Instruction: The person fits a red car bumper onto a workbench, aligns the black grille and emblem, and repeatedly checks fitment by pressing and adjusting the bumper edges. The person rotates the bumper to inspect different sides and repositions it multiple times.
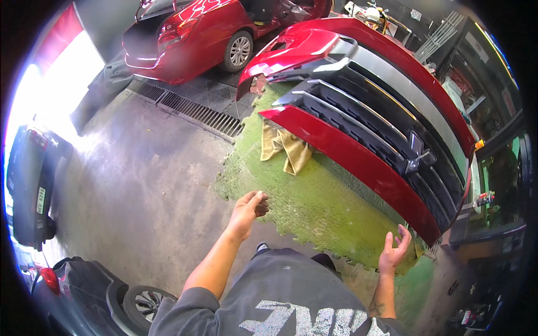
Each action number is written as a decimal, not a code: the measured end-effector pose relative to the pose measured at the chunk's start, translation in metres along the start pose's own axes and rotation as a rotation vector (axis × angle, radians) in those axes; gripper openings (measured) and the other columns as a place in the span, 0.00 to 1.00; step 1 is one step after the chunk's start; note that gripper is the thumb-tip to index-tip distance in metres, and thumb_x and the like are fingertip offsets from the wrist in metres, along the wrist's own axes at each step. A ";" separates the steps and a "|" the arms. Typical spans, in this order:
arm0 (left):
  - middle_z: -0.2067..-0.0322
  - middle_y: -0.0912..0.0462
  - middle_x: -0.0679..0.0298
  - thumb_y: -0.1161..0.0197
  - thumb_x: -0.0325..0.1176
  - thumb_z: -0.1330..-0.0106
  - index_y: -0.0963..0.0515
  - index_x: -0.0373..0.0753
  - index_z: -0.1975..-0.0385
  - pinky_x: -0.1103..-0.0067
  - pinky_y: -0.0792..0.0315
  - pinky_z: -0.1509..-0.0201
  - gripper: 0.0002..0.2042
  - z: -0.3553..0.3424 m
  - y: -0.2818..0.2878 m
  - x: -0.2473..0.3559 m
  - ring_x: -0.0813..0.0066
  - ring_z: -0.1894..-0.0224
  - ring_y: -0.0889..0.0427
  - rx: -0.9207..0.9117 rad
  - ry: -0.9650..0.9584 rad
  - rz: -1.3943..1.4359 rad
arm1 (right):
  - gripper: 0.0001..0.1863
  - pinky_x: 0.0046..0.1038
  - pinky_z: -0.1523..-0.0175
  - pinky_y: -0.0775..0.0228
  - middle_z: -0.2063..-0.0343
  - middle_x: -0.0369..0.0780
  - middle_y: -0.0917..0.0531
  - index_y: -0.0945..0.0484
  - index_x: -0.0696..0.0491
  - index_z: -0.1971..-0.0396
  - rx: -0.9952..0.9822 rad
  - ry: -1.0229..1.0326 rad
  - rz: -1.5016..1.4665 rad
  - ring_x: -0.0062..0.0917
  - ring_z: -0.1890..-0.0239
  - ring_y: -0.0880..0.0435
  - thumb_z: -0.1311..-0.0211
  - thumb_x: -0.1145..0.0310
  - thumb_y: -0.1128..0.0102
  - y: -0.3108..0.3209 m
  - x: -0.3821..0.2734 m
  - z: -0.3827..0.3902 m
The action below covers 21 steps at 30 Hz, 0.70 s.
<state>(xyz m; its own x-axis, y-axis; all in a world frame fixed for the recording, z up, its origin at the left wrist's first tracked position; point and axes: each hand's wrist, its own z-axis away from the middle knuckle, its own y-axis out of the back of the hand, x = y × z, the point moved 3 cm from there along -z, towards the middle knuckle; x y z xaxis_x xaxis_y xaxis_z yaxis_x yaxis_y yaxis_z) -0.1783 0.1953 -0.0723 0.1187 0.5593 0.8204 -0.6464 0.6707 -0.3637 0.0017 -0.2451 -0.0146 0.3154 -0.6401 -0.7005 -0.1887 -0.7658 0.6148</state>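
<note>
A red car bumper with a black grille and silver trim lies across a green padded mat. A folded tan cloth hangs beneath its near edge. My left hand is below and left of the cloth, over the mat, fingers curled together; whether it holds something small is unclear. My right hand is open, fingers apart and curved, near the bumper's lower right end, with no clear contact visible.
A red car stands behind a floor drain grate. A dark detached bumper is at far left, a dark car at lower left. Metal rails and dark glazed panels line the right.
</note>
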 end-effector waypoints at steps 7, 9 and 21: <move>0.65 0.16 0.65 0.42 0.44 0.19 0.17 0.37 0.54 0.72 0.20 0.51 0.15 -0.048 0.025 0.053 0.73 0.62 0.16 0.007 -0.055 0.159 | 0.20 0.36 0.37 0.32 0.39 0.40 0.23 0.24 0.55 0.39 0.075 0.062 0.045 0.32 0.37 0.24 0.29 0.72 0.37 -0.013 -0.043 -0.040; 0.65 0.16 0.64 0.43 0.44 0.18 0.18 0.37 0.54 0.71 0.20 0.51 0.15 -0.062 0.021 0.071 0.71 0.62 0.15 -0.024 -0.047 0.215 | 0.19 0.35 0.37 0.32 0.39 0.40 0.23 0.24 0.55 0.40 0.147 0.124 0.022 0.31 0.37 0.24 0.29 0.72 0.37 -0.028 -0.060 -0.059; 0.48 0.19 0.49 0.51 0.54 0.17 0.30 0.31 0.38 0.55 0.26 0.31 0.28 -0.198 0.043 0.189 0.52 0.43 0.18 -0.361 -0.005 0.414 | 0.19 0.43 0.27 0.37 0.40 0.49 0.21 0.21 0.58 0.46 0.149 0.529 -0.039 0.43 0.35 0.25 0.38 0.76 0.33 -0.177 -0.279 -0.170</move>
<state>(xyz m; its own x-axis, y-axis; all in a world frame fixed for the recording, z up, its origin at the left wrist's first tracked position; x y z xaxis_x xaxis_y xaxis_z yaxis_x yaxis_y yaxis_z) -0.0346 0.4264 -0.0202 -0.0949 0.8100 0.5787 -0.3386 0.5204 -0.7839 0.1058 0.0799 0.1335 0.7418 -0.5226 -0.4202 -0.2855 -0.8131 0.5073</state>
